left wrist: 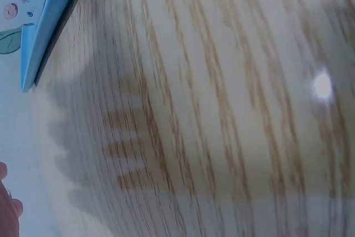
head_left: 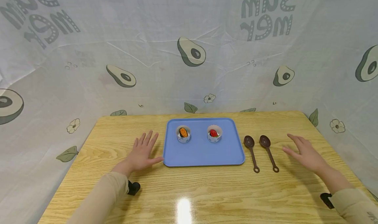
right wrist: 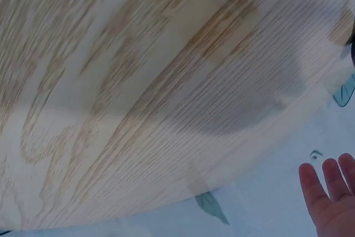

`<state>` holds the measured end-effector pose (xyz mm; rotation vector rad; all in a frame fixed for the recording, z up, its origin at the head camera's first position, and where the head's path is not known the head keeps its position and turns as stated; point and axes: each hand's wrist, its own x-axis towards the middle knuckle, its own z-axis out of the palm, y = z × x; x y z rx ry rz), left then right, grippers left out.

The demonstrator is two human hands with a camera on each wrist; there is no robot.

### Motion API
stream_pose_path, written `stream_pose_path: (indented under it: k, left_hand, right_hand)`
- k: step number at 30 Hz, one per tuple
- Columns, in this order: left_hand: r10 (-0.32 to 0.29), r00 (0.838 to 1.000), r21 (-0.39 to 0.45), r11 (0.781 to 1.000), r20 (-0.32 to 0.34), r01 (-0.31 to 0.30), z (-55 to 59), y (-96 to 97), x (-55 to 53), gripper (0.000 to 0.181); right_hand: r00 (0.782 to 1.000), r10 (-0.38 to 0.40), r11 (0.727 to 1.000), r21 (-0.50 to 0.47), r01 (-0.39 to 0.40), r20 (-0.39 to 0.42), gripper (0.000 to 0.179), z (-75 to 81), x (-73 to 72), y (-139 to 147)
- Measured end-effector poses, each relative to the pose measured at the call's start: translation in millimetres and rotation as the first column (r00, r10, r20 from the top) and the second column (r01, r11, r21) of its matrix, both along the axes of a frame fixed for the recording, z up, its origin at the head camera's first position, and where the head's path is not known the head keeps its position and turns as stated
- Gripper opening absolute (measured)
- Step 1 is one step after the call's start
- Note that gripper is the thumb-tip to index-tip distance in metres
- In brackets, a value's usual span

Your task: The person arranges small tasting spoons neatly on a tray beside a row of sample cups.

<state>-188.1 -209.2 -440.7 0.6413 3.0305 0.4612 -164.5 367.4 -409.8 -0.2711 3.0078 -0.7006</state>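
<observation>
In the head view my left hand is spread palm down beside the left edge of a blue tray, its thumb tip right at the tray's corner. My right hand hovers over the table on the right, fingers extended, holding nothing. Nearest to it lie two brown spoons, one closer and another beside the tray. On the tray stand two small patterned cups: the left cup holds an orange-topped piece that looks like sushi, the right cup a red-topped one. Fingertips show in the right wrist view.
A wooden table carries everything. Behind it and along both sides hangs a pale cloth printed with avocados, leaves and flowers. Black wrist cameras sit at the left cuff and right cuff.
</observation>
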Motion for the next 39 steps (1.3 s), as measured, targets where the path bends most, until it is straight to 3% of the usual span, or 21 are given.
stream_pose_path:
  k: [8, 12, 18, 22, 30, 39]
  left_hand:
    - [-0.020, 1.000, -0.006, 1.000, 0.017, 0.020, -1.2, 9.3, -2.3, 0.094]
    - [-0.025, 0.999, -0.025, 0.999, 0.025, 0.026, -1.5, 13.2, -3.7, 0.096]
    - [-0.035, 0.998, -0.018, 0.999, 0.052, 0.036, -1.7, 19.9, -5.3, 0.097]
    - [-0.030, 0.995, -0.031, 0.999, 0.097, 0.034, -3.9, 23.8, -7.1, 0.098]
    - [-0.017, 0.991, -0.032, 0.999, 0.134, 0.022, -9.0, 30.4, -10.1, 0.102]
    - [-0.026, 0.987, -0.065, 0.997, 0.161, 0.037, -13.3, 36.0, -13.5, 0.103]
  right_hand:
    - [0.999, -0.039, 0.999, -0.037, 0.040, 0.015, 0.069, 3.1, 0.6, -15]
    - [0.996, -0.079, 0.991, -0.109, 0.083, 0.040, 0.062, 3.0, 0.7, -24]
    - [0.982, -0.124, 0.942, -0.292, 0.162, 0.145, 0.062, 3.1, -0.6, -37]
    - [0.961, -0.139, 0.911, -0.350, 0.219, 0.239, 0.069, 3.2, -2.4, -46]
    - [0.930, -0.129, 0.894, -0.365, 0.259, 0.344, 0.076, 1.4, -5.4, -63]
    - [0.921, -0.117, 0.874, -0.403, 0.273, 0.371, 0.067, -3.5, -8.6, -77]
